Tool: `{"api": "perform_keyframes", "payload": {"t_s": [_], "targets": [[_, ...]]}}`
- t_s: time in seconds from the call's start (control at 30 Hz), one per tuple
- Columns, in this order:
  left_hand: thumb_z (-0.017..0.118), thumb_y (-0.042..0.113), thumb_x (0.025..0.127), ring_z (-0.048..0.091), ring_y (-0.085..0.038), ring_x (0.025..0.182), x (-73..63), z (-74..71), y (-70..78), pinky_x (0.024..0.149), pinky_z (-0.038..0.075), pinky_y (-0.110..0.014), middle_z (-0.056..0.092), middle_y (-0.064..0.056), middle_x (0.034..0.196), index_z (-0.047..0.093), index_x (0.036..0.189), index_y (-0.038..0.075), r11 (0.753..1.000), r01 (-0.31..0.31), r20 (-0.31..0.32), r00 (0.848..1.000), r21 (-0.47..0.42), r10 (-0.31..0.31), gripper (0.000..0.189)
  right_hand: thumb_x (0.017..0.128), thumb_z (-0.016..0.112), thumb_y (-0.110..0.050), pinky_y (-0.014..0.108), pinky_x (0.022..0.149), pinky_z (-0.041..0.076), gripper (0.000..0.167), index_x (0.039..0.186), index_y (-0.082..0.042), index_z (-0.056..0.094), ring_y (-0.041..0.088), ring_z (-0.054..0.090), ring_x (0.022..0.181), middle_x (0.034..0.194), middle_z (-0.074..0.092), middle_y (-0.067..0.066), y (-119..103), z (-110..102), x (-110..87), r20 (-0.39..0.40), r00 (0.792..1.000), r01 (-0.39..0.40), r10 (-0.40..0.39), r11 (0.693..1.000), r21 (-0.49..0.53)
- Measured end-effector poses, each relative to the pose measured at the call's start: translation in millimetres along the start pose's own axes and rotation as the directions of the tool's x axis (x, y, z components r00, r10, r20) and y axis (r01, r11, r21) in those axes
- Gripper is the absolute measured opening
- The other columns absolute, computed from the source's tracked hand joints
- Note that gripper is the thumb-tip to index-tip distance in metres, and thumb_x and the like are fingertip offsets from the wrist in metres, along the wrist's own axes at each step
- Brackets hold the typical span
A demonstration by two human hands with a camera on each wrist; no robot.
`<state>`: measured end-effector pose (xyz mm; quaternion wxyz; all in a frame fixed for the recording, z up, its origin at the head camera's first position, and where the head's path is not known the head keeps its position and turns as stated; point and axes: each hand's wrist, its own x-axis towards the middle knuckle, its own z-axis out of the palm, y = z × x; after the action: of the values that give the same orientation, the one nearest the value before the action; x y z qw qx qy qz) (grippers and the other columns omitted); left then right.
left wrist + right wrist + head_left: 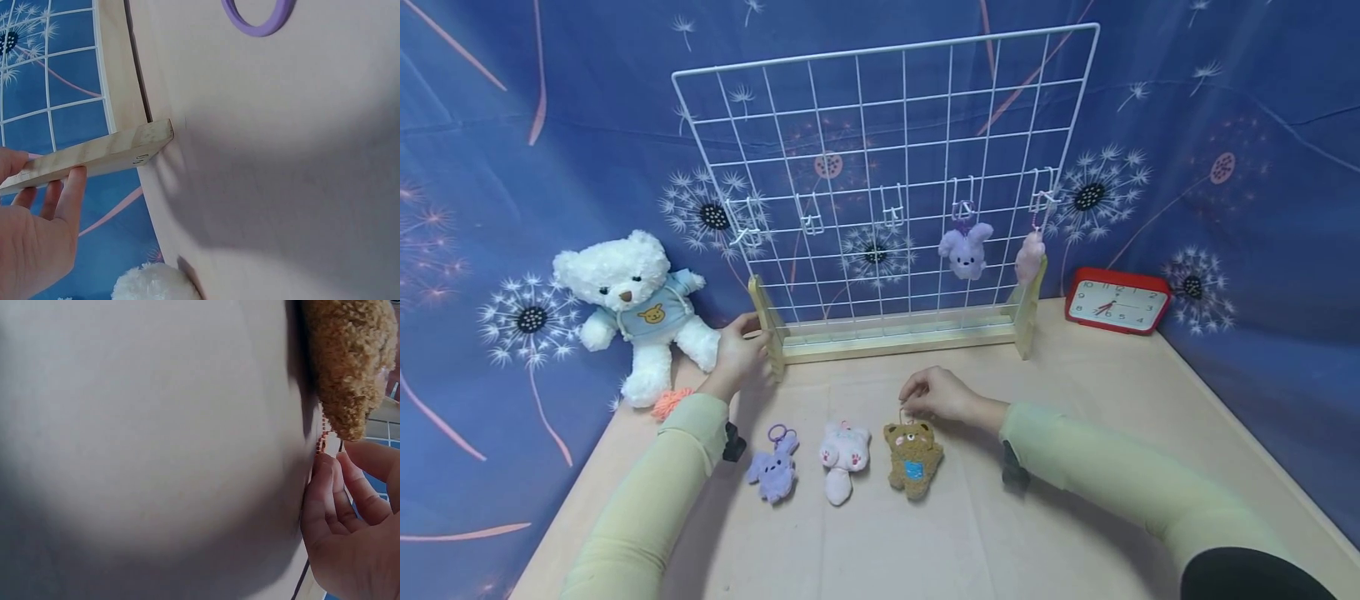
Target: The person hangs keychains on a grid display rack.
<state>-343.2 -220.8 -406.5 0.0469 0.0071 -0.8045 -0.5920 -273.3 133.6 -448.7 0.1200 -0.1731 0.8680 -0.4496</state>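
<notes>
My left hand (742,354) grips the left wooden foot (94,152) of a white wire grid rack (880,200), thumb on one face and fingers on the other. My right hand (946,395) pinches the bead chain (323,434) of a brown bear plush keychain (913,460) with a blue patch on its belly. The bear lies on the table, its head toward the rack. Left of it lie a white plush keychain (844,454) with pink paw marks and a purple plush keychain (774,472) with a purple ring.
Several white hooks (892,208) hang on the grid. A purple bunny plush (967,252) and a pink plush (1030,257) hang at its right. A white teddy bear (658,321) sits at the left over orange yarn (670,403); a red clock (1117,301) stands at the right.
</notes>
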Motion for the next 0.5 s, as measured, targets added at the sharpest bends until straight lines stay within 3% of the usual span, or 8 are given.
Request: {"api": "perform_keyframes", "payload": {"t_s": [0.5], "targets": [[0.058, 0.005, 0.102, 0.053, -0.037, 0.129, 2.1, 0.0, -0.8, 0.105, 0.052, -0.041, 0.05, -0.025, 0.145, 0.043, 0.153, 0.001, 1.0, 0.012, 0.003, 1.0, -0.003, -0.012, 0.053, 0.082, 0.079, 0.0, 0.024, 0.065, 0.049, 0.01, 0.088, -0.004, 0.072, 0.01, 0.054, 0.068, 0.073, 0.062, -0.002, 4.3, 7.6, 2.2, -0.034, 0.999, 0.02, -0.026, 0.99, -0.142]]}}
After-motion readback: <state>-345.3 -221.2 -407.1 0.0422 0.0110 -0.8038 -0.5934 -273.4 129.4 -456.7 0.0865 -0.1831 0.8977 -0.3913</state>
